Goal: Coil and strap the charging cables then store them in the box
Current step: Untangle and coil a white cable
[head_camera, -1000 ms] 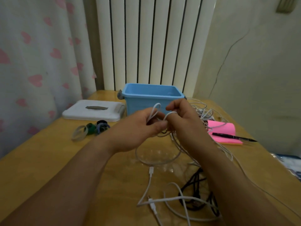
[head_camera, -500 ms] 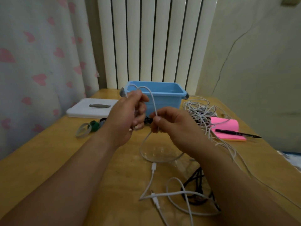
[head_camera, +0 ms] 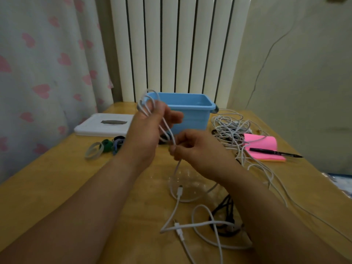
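Table (head_camera: 57, 187) of yellow wood fills the bottom. A blue box (head_camera: 190, 115) sits at the back, open on top. The left hand (head_camera: 146, 138) is up in front of the box, fingers curled round loops of a white cable (head_camera: 141, 108). The right hand (head_camera: 198, 149), lower and just beside it, pinches the same cable, which runs down to the table. Small strap rings (head_camera: 106, 145) lie to the left.

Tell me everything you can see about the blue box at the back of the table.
The blue box looks like plastic, rectangular, with a lipped rim and a grey nub at its right end. It stands upright and lidless on the wooden table, before the white radiator. What shows of its inside holds no cables. The left hand, holding white cable loops, hides its left corner.
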The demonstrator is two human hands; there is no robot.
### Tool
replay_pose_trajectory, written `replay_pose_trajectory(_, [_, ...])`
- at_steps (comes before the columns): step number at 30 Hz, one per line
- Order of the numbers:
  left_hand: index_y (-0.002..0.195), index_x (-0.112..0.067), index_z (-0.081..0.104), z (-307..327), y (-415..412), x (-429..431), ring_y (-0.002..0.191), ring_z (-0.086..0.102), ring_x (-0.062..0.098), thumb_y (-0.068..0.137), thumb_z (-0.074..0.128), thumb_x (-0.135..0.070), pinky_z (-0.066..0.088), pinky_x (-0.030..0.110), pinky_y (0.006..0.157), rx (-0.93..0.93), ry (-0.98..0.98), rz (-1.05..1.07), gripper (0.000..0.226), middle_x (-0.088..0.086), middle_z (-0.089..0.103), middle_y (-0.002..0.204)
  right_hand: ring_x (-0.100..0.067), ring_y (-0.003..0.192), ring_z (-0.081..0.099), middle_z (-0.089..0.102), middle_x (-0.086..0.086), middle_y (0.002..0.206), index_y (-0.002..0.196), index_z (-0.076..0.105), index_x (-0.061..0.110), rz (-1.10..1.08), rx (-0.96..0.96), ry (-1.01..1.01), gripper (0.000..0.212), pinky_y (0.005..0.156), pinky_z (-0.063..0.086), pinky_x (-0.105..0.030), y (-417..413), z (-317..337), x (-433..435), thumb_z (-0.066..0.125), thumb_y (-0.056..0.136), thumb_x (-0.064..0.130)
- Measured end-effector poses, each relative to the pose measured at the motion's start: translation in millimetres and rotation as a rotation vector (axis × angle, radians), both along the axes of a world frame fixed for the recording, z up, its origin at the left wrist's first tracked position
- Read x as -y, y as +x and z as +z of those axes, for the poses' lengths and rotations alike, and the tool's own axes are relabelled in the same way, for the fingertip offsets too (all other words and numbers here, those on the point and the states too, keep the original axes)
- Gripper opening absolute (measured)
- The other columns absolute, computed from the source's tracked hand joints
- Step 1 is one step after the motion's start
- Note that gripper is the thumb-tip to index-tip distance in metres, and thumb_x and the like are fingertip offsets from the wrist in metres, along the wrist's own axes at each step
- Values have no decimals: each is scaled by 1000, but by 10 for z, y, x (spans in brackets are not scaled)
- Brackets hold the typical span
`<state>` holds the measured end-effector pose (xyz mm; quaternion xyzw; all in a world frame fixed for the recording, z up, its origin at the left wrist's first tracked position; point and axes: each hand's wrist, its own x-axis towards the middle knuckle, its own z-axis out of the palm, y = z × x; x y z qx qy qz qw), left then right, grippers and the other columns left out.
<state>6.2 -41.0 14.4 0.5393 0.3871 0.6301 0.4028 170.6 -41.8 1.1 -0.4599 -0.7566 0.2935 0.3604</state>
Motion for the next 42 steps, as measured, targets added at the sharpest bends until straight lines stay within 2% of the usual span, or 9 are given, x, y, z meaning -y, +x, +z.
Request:
replay_pose_trajectory(5, [102,-18,55,103,-286,-132,49,38,12,116,40,-36,39,27,45,316,39,-85,27,-2,42,64,-5,85,69,76,13,88,94,76,30,9,399,-14,9,85,60,-38,-26,-133,-11,69,97,35])
replay_pose_trajectory(8, [96,-19,54,51,-336,-172,46,31,11,114,49,-36,29,26,41,52,10,19,26,-3,38,62,-8,87,68,74,12,88,95,74,30,-92,362,66,16,86,59,-41,-5,-103,-34,69,97,46])
replay_pose_trajectory(13, [91,-19,59,-10,-314,-131,64,54,15,104,66,-41,47,33,62,-530,-2,157,27,1,57,75,-11,91,65,63,21,83,97,73,33,-295,389,205,5,94,53,-47,164,-4,-72,70,94,36])
replay_pose_trajectory(17, [100,-28,66,-39,-197,-65,82,67,6,99,73,-41,54,30,74,-838,24,-29,15,-5,70,89,-14,84,72,74,6,83,94,67,25,-261,91,88,10,78,59,-39,160,33,-85,76,94,30])
replay_pose_trajectory(23, [101,-42,66,-136,-97,-86,86,67,-2,104,60,-50,52,23,74,-938,70,-138,11,-27,71,90,-25,83,78,78,-12,85,101,65,7,-118,-282,-54,23,83,64,-44,179,91,-61,81,92,21])
replay_pose_trajectory(27, [103,-41,67,-137,-142,-118,90,65,-7,110,48,-48,47,20,75,-873,69,-98,22,-30,70,95,-12,74,76,79,-7,80,101,68,11,-104,-270,-51,21,70,57,-23,188,108,-28,79,94,27])
replay_pose_trajectory(34, [91,-19,56,-147,-218,-173,61,55,17,115,40,-46,53,40,68,-505,-93,82,39,-1,56,65,-7,73,72,79,0,81,97,74,16,-59,-137,-73,22,73,49,-28,219,73,-41,66,103,35])
replay_pose_trajectory(39, [90,-19,50,-105,-237,-232,52,38,16,114,48,-35,48,33,57,17,-285,8,29,-1,39,64,-29,102,76,80,-9,92,107,76,15,40,-428,-143,26,99,56,-42,241,46,-98,61,105,35])
replay_pose_trajectory(42, [91,-20,52,-71,-183,-169,53,40,14,108,58,-43,44,32,61,192,-395,-161,29,-2,41,66,-38,93,75,73,-11,78,109,73,12,62,-620,-197,36,101,54,-53,183,51,-87,49,110,40])
